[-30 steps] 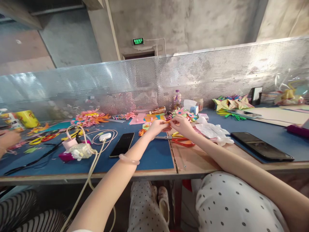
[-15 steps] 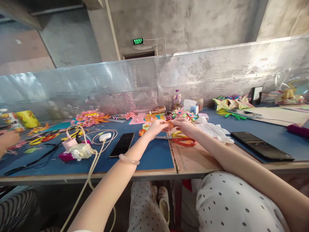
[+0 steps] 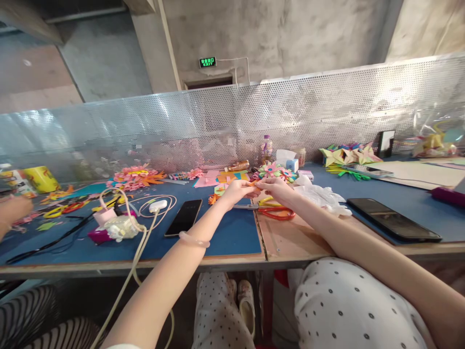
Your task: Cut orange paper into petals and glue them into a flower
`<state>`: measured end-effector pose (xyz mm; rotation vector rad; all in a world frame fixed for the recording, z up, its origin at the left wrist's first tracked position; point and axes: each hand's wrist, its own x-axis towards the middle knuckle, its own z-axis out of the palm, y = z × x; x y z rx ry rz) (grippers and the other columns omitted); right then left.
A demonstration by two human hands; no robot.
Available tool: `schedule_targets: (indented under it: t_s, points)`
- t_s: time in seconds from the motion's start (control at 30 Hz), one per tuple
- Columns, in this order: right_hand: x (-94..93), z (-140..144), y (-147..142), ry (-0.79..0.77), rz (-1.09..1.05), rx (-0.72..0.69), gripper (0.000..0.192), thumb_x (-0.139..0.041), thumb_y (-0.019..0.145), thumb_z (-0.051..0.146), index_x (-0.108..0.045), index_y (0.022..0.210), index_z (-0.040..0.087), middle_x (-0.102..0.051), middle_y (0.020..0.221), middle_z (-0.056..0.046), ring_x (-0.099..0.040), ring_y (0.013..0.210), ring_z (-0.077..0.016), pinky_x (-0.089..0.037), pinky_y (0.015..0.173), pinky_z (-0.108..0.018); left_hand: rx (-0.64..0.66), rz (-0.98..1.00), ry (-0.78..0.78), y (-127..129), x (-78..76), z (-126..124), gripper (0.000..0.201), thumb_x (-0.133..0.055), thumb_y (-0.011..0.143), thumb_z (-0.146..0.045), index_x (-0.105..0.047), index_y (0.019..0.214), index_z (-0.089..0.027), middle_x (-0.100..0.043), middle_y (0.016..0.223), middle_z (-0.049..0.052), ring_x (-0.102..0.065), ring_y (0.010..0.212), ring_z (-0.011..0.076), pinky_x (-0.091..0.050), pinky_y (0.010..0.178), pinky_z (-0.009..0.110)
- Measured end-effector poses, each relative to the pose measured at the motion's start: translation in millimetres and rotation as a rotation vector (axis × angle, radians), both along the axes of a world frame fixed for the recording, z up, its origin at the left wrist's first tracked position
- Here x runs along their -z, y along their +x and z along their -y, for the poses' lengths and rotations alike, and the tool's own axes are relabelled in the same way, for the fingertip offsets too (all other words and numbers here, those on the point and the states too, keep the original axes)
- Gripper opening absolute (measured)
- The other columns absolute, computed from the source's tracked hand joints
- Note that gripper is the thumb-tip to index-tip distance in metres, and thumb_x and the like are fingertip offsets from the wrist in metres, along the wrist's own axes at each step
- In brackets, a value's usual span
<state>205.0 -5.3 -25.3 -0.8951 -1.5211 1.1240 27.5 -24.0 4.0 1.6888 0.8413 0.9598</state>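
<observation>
We have both arms stretched out over the blue work mat (image 3: 232, 232), and the two hands meet above its far edge. Our left hand (image 3: 236, 190) and right hand (image 3: 276, 188) pinch a small orange paper piece (image 3: 255, 183) between thumb and fingertips, one hand at each end, so the piece sits right in the gap where the fingertips come together. Both sets of fingers are closed on it; the other fingers curl loosely behind.

We judge the piece to be very light, thin and soft — it should crease or tear under a hard squeeze, and it is too small to take anywhere but at its ends or edges. A light fingertip pinch looks like the right hold, close to where a fold is wanted. How it is folded we cannot make out at this size.

Just below the right fingers lie red-handled scissors (image 3: 276, 212), with a crumpled white tissue (image 3: 319, 196) beyond the right wrist. Just past the fingertips sits a multicoloured paper flower (image 3: 276, 170). Near the left forearm a black phone (image 3: 184, 217) lies flat, and a second black phone (image 3: 394, 221) lies well off to the right of the right arm. Far to the left of the left hand, another person's hand (image 3: 12, 211) shows at the frame edge.
</observation>
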Motion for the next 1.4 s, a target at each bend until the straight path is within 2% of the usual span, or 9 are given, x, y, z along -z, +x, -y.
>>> schedule_targets:
  t_s: [0.37, 0.57, 0.7, 0.83, 1.0, 1.1, 1.17, 1.27, 1.4]
  points:
    - [-4.5, 3.4, -0.1, 0.098, 0.025, 0.046, 0.028, -0.072, 0.065, 0.045, -0.069, 0.072, 0.018, -0.063, 0.074, -0.002, -0.05, 0.067, -0.0131, -0.034, 0.06, -0.028, 0.015, 0.031, 0.016, -0.9, 5.1, -5.5, 0.019, -0.067, 0.076, -0.025, -0.067, 0.087, -0.011, -0.073, 0.082, 0.011, -0.068, 0.074, 0.0165, -0.052, 0.078, 0.033]
    - [-7.6, 6.0, -1.5, 0.029, -0.109, 0.016, 0.028, -0.071, 0.067, 0.044, -0.067, 0.072, 0.017, -0.063, 0.079, -0.005, -0.054, 0.071, -0.0151, -0.034, 0.059, -0.028, -0.016, 0.069, 0.025, -1.7, 4.0, -6.2, 0.017, -0.067, 0.075, -0.025, -0.065, 0.085, -0.012, -0.073, 0.078, 0.009, -0.068, 0.073, 0.0168, -0.052, 0.078, 0.034]
    - [-4.4, 4.7, -1.1, 0.089, 0.039, 0.046, 0.03, -0.065, 0.072, 0.047, -0.063, 0.069, 0.017, -0.061, 0.073, -0.004, -0.053, 0.07, -0.0149, -0.036, 0.06, -0.028, -0.044, 0.059, 0.032, -1.4, 3.6, -5.1, 0.017, -0.067, 0.075, -0.025, -0.065, 0.086, -0.012, -0.073, 0.079, 0.008, -0.068, 0.073, 0.0164, -0.052, 0.077, 0.034]
    - [-2.5, 4.6, -0.6, 0.173, 0.184, -0.013, 0.031, -0.057, 0.079, 0.048, -0.056, 0.071, 0.019, -0.059, 0.07, -0.001, -0.052, 0.068, -0.0138, -0.038, 0.062, -0.028, -0.042, 0.012, 0.012, -2.7, 3.6, -4.8, 0.013, -0.065, 0.075, -0.023, -0.065, 0.084, -0.014, -0.073, 0.079, 0.007, -0.067, 0.072, 0.0148, -0.052, 0.077, 0.032]
    - [-4.7, 8.4, -2.9, 0.32, 0.271, -0.046, 0.028, -0.053, 0.083, 0.045, -0.052, 0.073, 0.019, -0.054, 0.069, 0.001, -0.049, 0.064, -0.0124, -0.038, 0.063, -0.028, -0.034, -0.027, 0.006, -5.0, 5.4, -7.6, 0.011, -0.065, 0.074, -0.022, -0.066, 0.081, -0.014, -0.073, 0.079, 0.007, -0.066, 0.07, 0.0138, -0.052, 0.074, 0.03]
    - [-7.2, 11.2, -3.7, 0.349, 0.284, -0.04, 0.027, -0.052, 0.083, 0.045, -0.051, 0.073, 0.019, -0.052, 0.067, 0.002, -0.048, 0.063, -0.0125, -0.039, 0.064, -0.028, -0.015, -0.023, -0.008, -6.1, 6.3, -9.0, 0.013, -0.066, 0.074, -0.023, -0.066, 0.083, -0.013, -0.073, 0.08, 0.008, -0.067, 0.072, 0.0145, -0.052, 0.072, 0.03]
    - [-8.4, 11.9, -3.1, 0.325, 0.271, -0.042, 0.026, -0.054, 0.082, 0.043, -0.052, 0.073, 0.019, -0.053, 0.066, 0.001, -0.049, 0.063, -0.0126, -0.039, 0.063, -0.028, -0.004, -0.015, -0.022, -6.9, 6.1, -9.2, 0.014, -0.066, 0.075, -0.024, -0.065, 0.084, -0.013, -0.073, 0.082, 0.009, -0.067, 0.073, 0.0149, -0.052, 0.072, 0.03]
    - [-8.4, 10.3, -2.0, 0.195, 0.212, -0.066, 0.023, -0.055, 0.079, 0.041, -0.054, 0.071, 0.019, -0.056, 0.066, 0.0, -0.051, 0.062, -0.0133, -0.039, 0.062, -0.028, 0.026, 0.01, -0.046, -8.0, 5.2, -9.1, 0.015, -0.067, 0.075, -0.024, -0.065, 0.086, -0.013, -0.072, 0.081, 0.008, -0.066, 0.073, 0.0144, -0.051, 0.073, 0.03]
    - [-6.2, 7.3, -2.7, 0.033, 0.037, -0.174, 0.025, -0.051, 0.078, 0.037, -0.051, 0.061, 0.019, -0.053, 0.061, -0.001, -0.052, 0.059, -0.0143, -0.038, 0.058, -0.029, 0.115, 0.034, -0.103, -8.9, 4.9, -9.1, 0.016, -0.068, 0.075, -0.021, -0.066, 0.088, -0.013, -0.072, 0.082, 0.008, -0.066, 0.07, 0.0137, -0.051, 0.073, 0.03]
